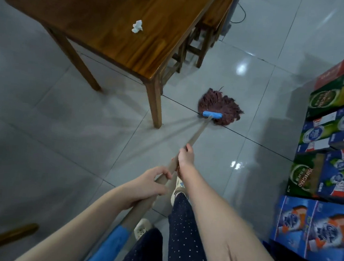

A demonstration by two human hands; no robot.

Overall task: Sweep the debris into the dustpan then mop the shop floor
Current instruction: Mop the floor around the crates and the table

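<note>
While the mop head [220, 107] rests on the tiled floor [83, 144] just beside the near leg of the wooden counter [117, 23], its handle [195, 135] runs in one long line from the blue clamp [212, 114] back and down-left toward the person. That axis points forward and slightly right, so the head lies well ahead of both hands. Right hand [186, 159] sits farther down the handle and nearer the head; left hand [148, 185] grips higher up, close to the body. Both sets of fingers are clenched around the handle, with no gap visible. No dustpan or debris shows on the floor, so the work appears to be at the mopping stage. A crumpled tissue [137, 26] lies on the counter, and stacked drink cartons [330, 143] line the right edge, limiting the sweep on that side.
</note>
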